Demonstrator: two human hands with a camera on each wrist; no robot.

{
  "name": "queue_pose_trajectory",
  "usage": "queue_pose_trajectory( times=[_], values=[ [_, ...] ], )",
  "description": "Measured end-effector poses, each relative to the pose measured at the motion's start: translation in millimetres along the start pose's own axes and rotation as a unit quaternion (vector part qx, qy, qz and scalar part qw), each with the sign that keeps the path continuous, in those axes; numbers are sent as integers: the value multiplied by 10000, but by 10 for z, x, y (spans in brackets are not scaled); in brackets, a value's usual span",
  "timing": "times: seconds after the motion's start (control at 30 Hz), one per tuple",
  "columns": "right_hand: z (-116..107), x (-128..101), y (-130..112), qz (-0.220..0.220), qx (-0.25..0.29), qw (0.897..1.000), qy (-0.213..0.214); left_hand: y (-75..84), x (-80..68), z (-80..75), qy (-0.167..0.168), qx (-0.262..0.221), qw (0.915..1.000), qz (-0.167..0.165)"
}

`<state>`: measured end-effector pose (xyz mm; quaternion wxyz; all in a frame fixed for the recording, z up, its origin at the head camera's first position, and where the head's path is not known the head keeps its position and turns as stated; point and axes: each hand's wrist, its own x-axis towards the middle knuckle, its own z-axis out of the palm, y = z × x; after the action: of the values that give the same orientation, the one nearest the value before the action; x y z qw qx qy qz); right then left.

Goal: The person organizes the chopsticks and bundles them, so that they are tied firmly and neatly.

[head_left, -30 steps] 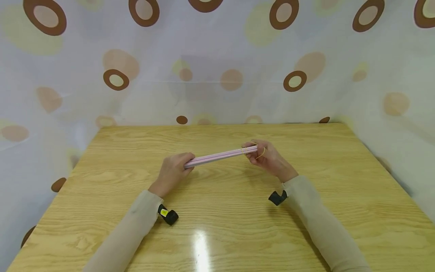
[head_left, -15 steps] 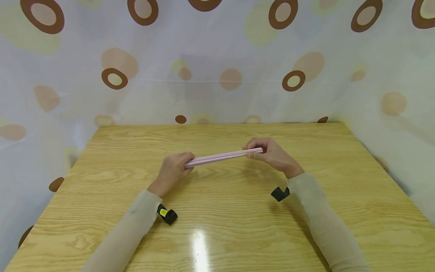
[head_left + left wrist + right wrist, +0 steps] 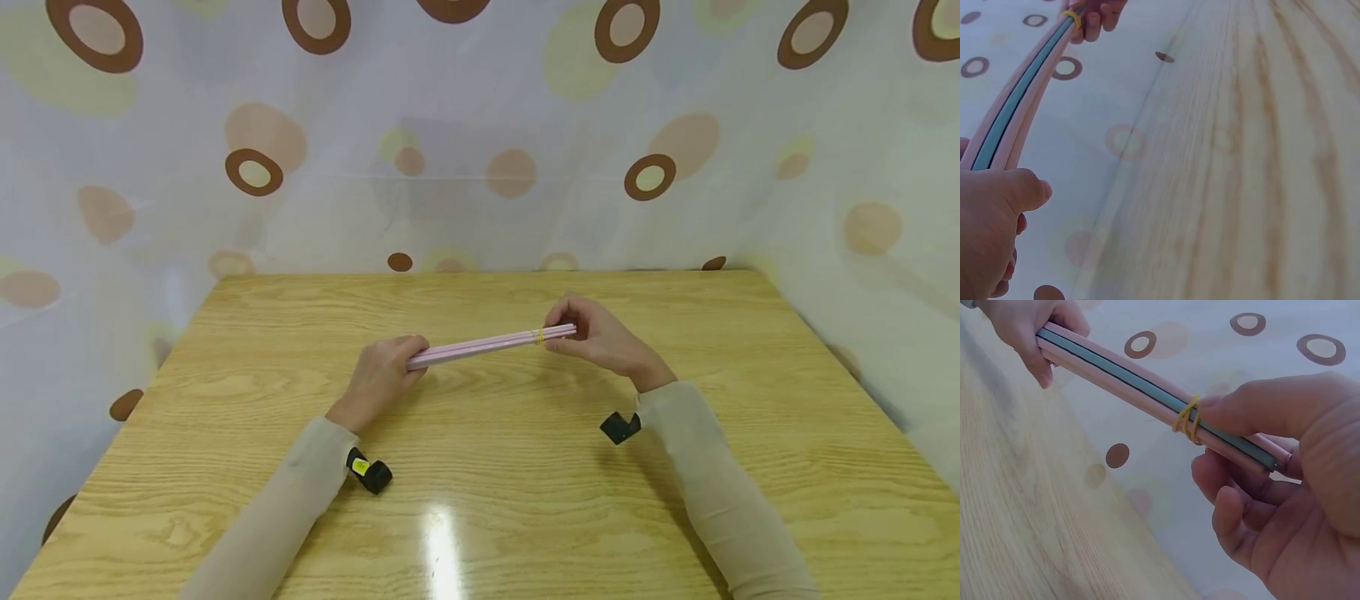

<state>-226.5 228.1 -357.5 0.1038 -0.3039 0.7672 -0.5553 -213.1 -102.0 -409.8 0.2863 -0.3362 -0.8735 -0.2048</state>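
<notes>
A bundle of long, slim pink and teal sticks (image 3: 476, 346) is held up above the table, its right end slightly raised in the head view. My left hand (image 3: 377, 377) grips the left end, thumb on top, as the left wrist view also shows. Near the other end, a yellow rubber band (image 3: 1188, 422) wraps around the sticks in several turns. Just beyond that band, my right hand (image 3: 611, 342) pinches the bundle between thumb and fingers. Short stick ends (image 3: 1269, 464) show past the right thumb. Whether they are chopsticks, I cannot tell.
A wooden table (image 3: 480, 450) spreads beneath both hands. Behind it and along the sides hangs a pale cloth (image 3: 465, 142) with brown and yellow circles. Black camera mounts (image 3: 619, 427) stick out from both sleeves.
The rubber band was a loose loop around the right fingers; it now lies snug on the bundle. My right hand turned and took hold of the sticks' end. The left hand stayed put.
</notes>
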Motion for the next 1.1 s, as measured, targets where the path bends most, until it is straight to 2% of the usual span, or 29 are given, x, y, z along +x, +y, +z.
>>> queue_pose_trajectory(
  times=[0.17, 0.43, 0.73, 0.87, 1.1],
  values=[
    [-10, 1, -5, -78, -79, 9999, -59, -4, -14, 8, -47, -17, 10000, -73],
    [5, 5, -29, 49, -307, 9995, 47, -2, -5, 18, -130, -23, 9999, -38],
    [48, 32, 18, 194, -794, 9966, 37, 15, -28, 7, -236, -131, 9996, -81],
    [55, 33, 14, 316, -1060, 9938, 99, 36, -8, 22, -183, -172, 9997, -27],
    [119, 44, 26, 225, -1234, 9918, 246, 59, -10, 84, -227, -256, 9994, 21]
  ],
)
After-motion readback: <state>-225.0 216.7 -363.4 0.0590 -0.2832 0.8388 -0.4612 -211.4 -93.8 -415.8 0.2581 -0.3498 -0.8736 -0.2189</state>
